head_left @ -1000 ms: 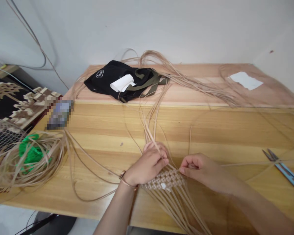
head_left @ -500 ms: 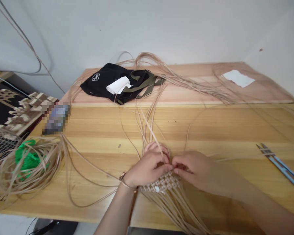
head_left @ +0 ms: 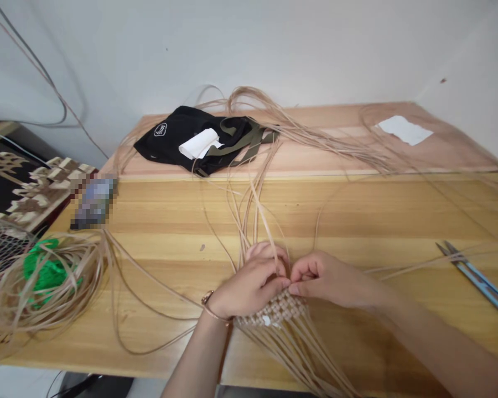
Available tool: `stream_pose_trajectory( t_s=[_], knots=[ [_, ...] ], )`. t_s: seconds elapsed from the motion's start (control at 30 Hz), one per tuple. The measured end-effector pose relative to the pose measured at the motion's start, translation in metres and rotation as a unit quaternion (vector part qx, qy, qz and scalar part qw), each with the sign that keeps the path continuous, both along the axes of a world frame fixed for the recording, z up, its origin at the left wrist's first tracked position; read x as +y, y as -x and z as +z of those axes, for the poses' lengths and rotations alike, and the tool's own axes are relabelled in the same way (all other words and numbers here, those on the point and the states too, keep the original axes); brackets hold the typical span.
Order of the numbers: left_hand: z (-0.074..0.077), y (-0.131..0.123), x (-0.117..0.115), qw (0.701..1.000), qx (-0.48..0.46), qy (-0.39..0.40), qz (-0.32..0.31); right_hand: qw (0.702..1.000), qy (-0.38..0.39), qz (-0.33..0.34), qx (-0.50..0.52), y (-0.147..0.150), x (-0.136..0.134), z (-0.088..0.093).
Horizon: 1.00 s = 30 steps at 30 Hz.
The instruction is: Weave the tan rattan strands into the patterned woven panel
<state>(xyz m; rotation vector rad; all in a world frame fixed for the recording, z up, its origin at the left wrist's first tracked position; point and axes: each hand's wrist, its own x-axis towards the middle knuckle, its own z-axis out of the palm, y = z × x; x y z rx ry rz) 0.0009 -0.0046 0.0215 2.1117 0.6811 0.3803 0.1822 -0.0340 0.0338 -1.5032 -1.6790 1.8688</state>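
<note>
A small woven piece of tan strips (head_left: 288, 307) lies on the table before me, its loose ends fanning toward the front edge and others running to the back. My left hand (head_left: 257, 282) is closed over its upper edge, thumb and fingers pinching the weave. One pale flat strip (head_left: 267, 224) rises from between the left fingers. Right beside the left thumb, my right hand (head_left: 319, 279) is closed in a pinch at the same edge; the strip in its fingertips is mostly hidden. A white scrap (head_left: 266, 320) shows on the weave.
Blue-handled thread snips (head_left: 477, 279) lie at the right. A black bag (head_left: 170, 138) with folded white paper (head_left: 198, 145) rests at the back. Coiled strips (head_left: 87, 276) with a green bundle (head_left: 45, 271) sit at the left. Another paper (head_left: 404, 130) lies back right.
My right hand has shifted slightly left and up, its thumb now meeting the left fingertips. The left hand keeps its hold on the weave. The upright strip leans a little differently.
</note>
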Motion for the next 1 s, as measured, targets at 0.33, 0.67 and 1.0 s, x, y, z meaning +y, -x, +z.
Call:
stream_pose_trajectory(
  t_s=[0.33,0.67,1.0],
  knots=[
    [-0.010,0.000,0.005,0.992,-0.021,-0.030,0.119,0.996,-0.074,-0.029,-0.030,-0.003,-0.003,-0.008],
    [0.015,0.001,0.000,0.977,-0.037,0.040,0.204,0.975,-0.206,0.005,-0.087,-0.003,-0.008,0.003],
    [0.022,-0.013,-0.016,0.991,0.090,-0.021,0.095,0.917,-0.362,0.052,-0.156,-0.005,-0.015,0.012]
  ],
)
